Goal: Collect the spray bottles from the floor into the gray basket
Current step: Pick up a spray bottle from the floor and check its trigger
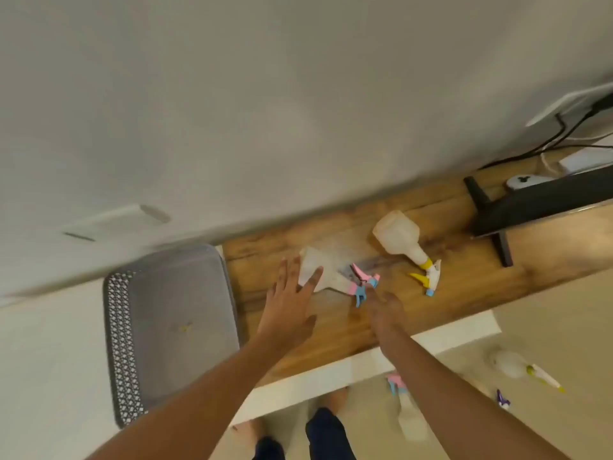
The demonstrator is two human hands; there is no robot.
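Left hand (288, 307) spread flat, fingertips over the pink-and-blue spray bottle (326, 277) lying on the wooden counter (464, 287). Right hand (386, 310) is at its nozzle; blur hides the grip. Gray basket (172, 327) just left; yellow-trigger bottle (403, 242) nearby.

We're looking steeply down from head height, tilted, at the wooden worktop (331, 333) close below us against the wall (265, 111); our arms reach forward over it, with the floor (547, 327) right of the worktop.
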